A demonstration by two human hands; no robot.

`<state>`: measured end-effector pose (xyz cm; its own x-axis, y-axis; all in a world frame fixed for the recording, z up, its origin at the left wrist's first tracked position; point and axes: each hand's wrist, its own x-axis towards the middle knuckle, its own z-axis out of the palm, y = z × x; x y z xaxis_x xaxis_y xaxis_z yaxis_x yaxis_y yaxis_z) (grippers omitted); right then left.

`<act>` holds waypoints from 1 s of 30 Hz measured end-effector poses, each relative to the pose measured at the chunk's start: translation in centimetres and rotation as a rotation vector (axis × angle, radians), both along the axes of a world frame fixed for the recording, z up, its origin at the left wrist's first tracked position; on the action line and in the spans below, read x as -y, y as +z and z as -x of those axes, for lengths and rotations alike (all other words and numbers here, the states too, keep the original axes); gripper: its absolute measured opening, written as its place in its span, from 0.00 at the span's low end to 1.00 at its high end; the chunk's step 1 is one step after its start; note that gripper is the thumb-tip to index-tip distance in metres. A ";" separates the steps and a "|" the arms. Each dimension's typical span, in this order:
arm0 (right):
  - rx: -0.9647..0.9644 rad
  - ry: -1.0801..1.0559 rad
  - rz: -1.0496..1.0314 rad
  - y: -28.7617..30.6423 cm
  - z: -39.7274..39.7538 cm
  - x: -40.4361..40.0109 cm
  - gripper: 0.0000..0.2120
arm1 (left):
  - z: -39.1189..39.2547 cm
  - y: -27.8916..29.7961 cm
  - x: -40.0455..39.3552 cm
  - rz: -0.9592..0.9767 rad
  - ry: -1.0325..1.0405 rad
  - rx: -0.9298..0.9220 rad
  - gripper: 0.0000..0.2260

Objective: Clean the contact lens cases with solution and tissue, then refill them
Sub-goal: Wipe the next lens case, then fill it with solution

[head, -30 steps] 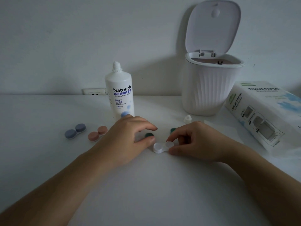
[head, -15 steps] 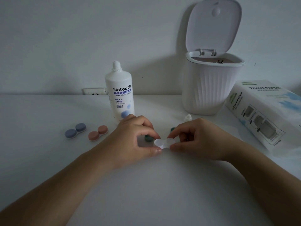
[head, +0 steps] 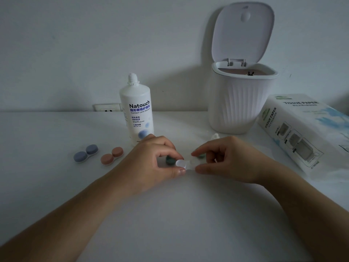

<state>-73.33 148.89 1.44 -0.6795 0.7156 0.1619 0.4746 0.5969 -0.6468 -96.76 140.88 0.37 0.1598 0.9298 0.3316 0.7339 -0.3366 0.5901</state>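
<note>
Centre of frame: white case (head: 184, 164), lids off, pinched at its left end by the left hand (head: 151, 159) and at its right end by the right hand (head: 228, 159), thumb and fingers curled on it.

Just behind it: two green caps (head: 170, 160), partly hidden by the fingers.

Left of centre: blue case (head: 86, 153) and pink case (head: 112, 156), both capped, near each other.

Behind the left hand: bottle (head: 136, 110), upright, uncapped.

Upper right: bin (head: 239, 103), lid raised.

Right edge: tissue pack (head: 306, 129).

All rest on a white table (head: 170, 214).

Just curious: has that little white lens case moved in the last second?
Yes. The white case was lifted off the table, tilted up toward the solution bottle, held between left hand and right hand.
</note>
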 end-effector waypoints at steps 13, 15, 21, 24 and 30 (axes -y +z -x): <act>0.281 -0.454 -0.260 1.3 -6.1 -1.6 0.11 | 0.3 0.1 0.0 0.003 -0.004 0.038 0.05; 0.403 -0.414 -0.234 1.0 -6.9 -1.0 0.17 | 0.3 0.0 -0.2 -0.009 -0.009 0.044 0.05; 0.410 -0.384 -0.257 -0.6 -7.9 0.1 0.17 | 0.3 -0.4 -0.3 -0.036 -0.005 0.049 0.04; 0.239 -0.435 -0.306 -1.3 -7.6 0.2 0.09 | 0.2 -0.3 -0.3 -0.030 0.000 0.048 0.04; -0.104 -0.512 -0.226 -1.8 -7.5 0.5 0.08 | -0.2 0.4 0.2 -0.004 0.030 0.079 0.07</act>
<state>-65.85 148.38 -0.35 -0.2269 0.8895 0.3966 0.6810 0.4361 -0.5883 -96.61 140.71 0.75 0.1053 0.9324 0.3457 0.6945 -0.3178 0.6456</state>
